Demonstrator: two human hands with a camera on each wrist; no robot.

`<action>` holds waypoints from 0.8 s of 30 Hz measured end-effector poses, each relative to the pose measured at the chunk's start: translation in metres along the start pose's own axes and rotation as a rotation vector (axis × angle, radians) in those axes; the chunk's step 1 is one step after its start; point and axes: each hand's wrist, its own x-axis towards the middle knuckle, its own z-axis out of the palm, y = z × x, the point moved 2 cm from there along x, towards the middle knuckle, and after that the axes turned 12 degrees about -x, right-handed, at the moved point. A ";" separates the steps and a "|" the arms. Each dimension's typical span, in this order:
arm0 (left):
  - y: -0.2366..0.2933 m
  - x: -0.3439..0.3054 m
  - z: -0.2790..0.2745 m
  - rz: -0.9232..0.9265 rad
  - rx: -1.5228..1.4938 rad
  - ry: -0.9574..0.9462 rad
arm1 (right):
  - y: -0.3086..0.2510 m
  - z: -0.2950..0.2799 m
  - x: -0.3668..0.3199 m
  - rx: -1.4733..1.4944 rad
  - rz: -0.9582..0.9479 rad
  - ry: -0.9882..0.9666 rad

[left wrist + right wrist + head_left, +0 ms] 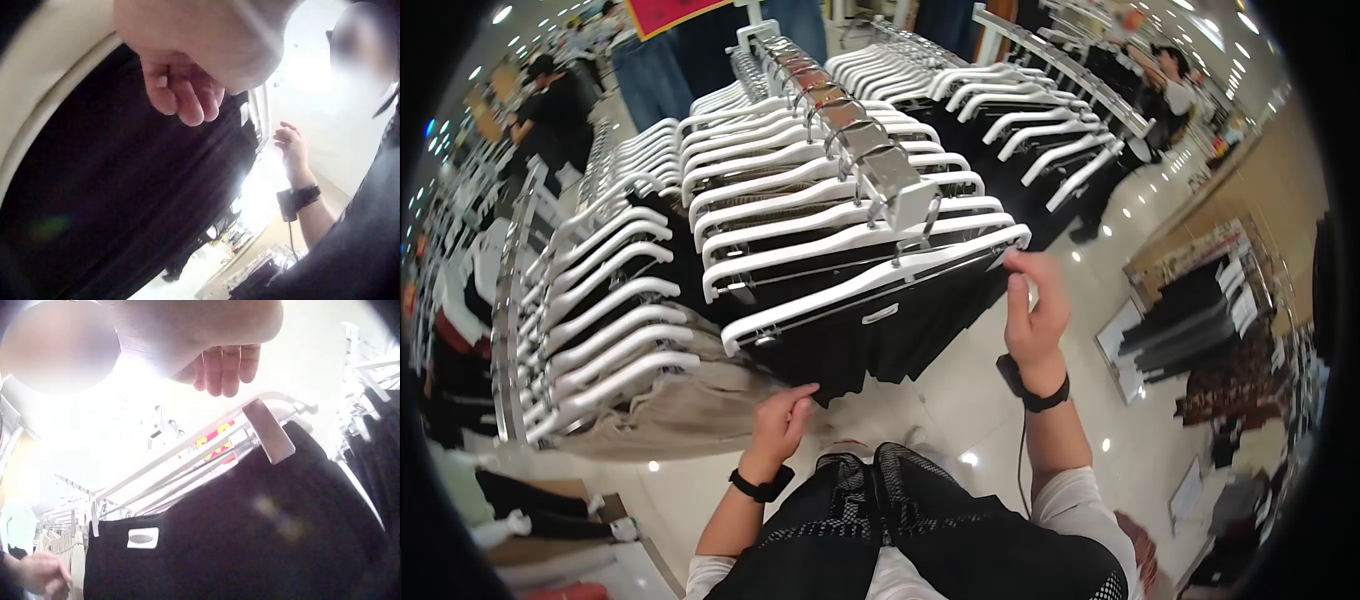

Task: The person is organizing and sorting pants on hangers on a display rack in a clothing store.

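Black trousers or shorts (840, 350) with a small white label (880, 315) hang from the front white hanger (830, 297). My right hand (1037, 310) is beside that hanger's right end, thumb and fingers loosely bent; whether a fingertip touches it cannot be told. In the right wrist view its fingers (225, 370) hang above the hanger and a clip (269, 431) at the black waistband. My left hand (780, 430) is at the garment's lower left edge, index finger pointing out. Its fingers (187, 100) are loosely bent in front of the black cloth (125, 169), with nothing held.
A metal rail (840, 120) carries several white hangers behind the front one. Side racks stand left (508, 300) and right (1070, 65). Beige garments (670, 410) hang at the left. Two people stand at the back, and a display with dark clothes (1190, 320) is at the right.
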 end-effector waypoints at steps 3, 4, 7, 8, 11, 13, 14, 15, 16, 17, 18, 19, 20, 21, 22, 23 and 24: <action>0.066 0.005 -0.004 0.448 0.238 0.110 | 0.011 -0.006 0.049 0.028 -0.133 0.001; 0.092 0.011 -0.003 0.563 0.257 0.189 | 0.014 -0.006 0.065 0.087 -0.158 -0.026; 0.153 0.034 -0.003 0.785 0.289 0.409 | 0.018 0.014 0.106 0.231 -0.188 -0.174; 0.169 0.045 -0.005 0.754 0.340 0.452 | 0.013 0.022 0.114 0.187 -0.180 -0.282; 0.201 0.103 -0.010 0.536 0.548 0.505 | 0.029 0.072 0.103 -0.185 -0.378 -0.733; 0.185 0.149 -0.017 0.416 0.654 0.496 | 0.038 0.089 0.101 -0.183 -0.373 -0.765; 0.162 0.165 -0.017 0.261 0.768 0.463 | 0.040 0.094 0.104 -0.182 -0.369 -0.776; 0.148 0.176 -0.018 0.104 0.876 0.429 | 0.038 0.094 0.106 -0.190 -0.356 -0.812; 0.156 0.176 -0.009 -0.008 1.004 0.332 | 0.037 0.094 0.107 -0.177 -0.351 -0.820; 0.162 0.174 -0.002 -0.124 1.127 0.228 | 0.037 0.095 0.108 -0.163 -0.342 -0.829; 0.156 0.176 -0.004 -0.075 1.138 0.231 | 0.039 0.097 0.107 -0.148 -0.331 -0.812; 0.153 0.180 -0.009 -0.055 1.119 0.217 | 0.041 0.100 0.107 -0.143 -0.351 -0.807; 0.148 0.181 -0.010 -0.021 1.115 0.225 | 0.040 0.101 0.107 -0.152 -0.346 -0.833; 0.147 0.183 -0.011 0.020 1.109 0.238 | 0.039 0.101 0.109 -0.165 -0.344 -0.854; 0.150 0.182 -0.010 0.015 1.111 0.227 | 0.042 0.104 0.109 -0.155 -0.349 -0.864; 0.149 0.182 -0.009 0.011 1.090 0.233 | 0.043 0.104 0.110 -0.149 -0.347 -0.873; 0.147 0.182 -0.010 0.009 1.073 0.240 | 0.043 0.104 0.110 -0.140 -0.344 -0.880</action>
